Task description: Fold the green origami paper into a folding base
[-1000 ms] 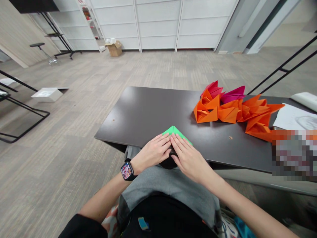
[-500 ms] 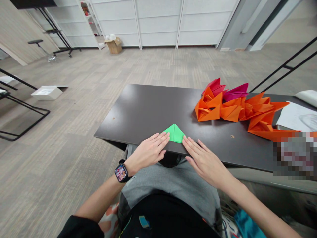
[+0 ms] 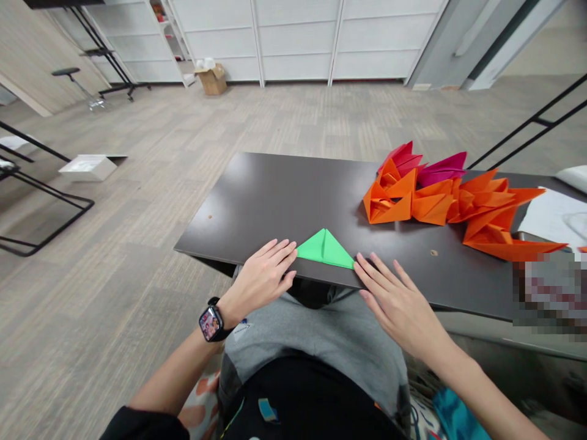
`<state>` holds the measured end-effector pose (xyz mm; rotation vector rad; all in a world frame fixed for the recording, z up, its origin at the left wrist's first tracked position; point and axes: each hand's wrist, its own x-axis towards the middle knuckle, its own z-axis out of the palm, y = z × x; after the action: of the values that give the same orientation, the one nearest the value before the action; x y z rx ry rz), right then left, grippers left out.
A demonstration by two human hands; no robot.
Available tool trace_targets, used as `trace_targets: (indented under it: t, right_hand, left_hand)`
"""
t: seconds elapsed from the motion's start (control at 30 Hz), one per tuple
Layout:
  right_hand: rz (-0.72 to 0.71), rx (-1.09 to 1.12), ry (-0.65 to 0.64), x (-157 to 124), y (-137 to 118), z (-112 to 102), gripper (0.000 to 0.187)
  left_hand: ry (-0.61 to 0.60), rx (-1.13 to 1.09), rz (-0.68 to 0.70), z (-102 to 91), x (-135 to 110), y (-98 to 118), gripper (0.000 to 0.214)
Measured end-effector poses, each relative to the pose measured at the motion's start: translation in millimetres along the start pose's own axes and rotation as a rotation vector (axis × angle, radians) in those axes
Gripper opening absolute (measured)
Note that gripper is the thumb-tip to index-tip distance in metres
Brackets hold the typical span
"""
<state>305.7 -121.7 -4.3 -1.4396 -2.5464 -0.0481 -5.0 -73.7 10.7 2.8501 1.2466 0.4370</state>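
Observation:
A green folded paper triangle [image 3: 324, 249] lies at the near edge of the dark table [image 3: 284, 189], its peak pointing away from me and a crease down its middle. My left hand [image 3: 266, 273] rests flat with its fingertips at the triangle's left corner. At the right corner, the fingertips of my right hand [image 3: 397, 299] touch the paper, fingers stretched out. Neither hand grips anything. A watch [image 3: 211, 323] is on my left wrist.
Several folded orange paper pieces [image 3: 431, 205] and magenta ones [image 3: 443, 170] stand on the table's right side. Beyond them lies a white sheet [image 3: 557, 215]. A blurred patch [image 3: 550, 293] covers something at the right edge. A cardboard box [image 3: 211, 79] stands on the floor at the back.
My hands have slid apart, the left one leftward and the right one rightward. More of the green triangle shows between them, out to its corners.

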Motion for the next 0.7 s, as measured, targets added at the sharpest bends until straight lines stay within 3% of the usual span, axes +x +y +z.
trace_targets:
  t: [0.2,0.33,0.37,0.5,0.57,0.63,0.7]
  right_hand:
    - [0.096,0.202,0.039,12.0,0.6,-5.2,0.039]
    - [0.162,0.254,0.306,38.3,-11.6,-13.0,0.028]
    - [0.128,0.243,0.316,46.3,-16.3,-14.4,0.03]
    - [-0.053,0.161,0.089,72.2,-29.9,-12.6,0.03]
    - [-0.039,0.128,0.053,77.8,-30.9,-8.8,0.027]
    - [0.007,0.134,0.059,79.3,-29.6,-5.3,0.028]
    - [0.057,0.179,0.079,79.3,-28.3,-2.5,0.028]
  left_hand:
    - [0.055,-0.117,-0.03,6.9,-3.5,-4.4,0.038]
    - [0.107,-0.198,-0.093,6.1,7.2,-5.3,0.026]
    - [0.108,-0.214,-0.107,5.3,11.3,-5.6,0.022]
    - [0.138,-0.298,-0.15,4.5,25.0,-2.6,0.02]
    - [0.287,-0.337,-0.303,7.0,27.6,5.2,0.031]
    - [0.468,-0.37,-0.549,11.1,28.5,17.7,0.029]
    - [0.465,-0.471,-0.67,15.4,30.9,31.9,0.016]
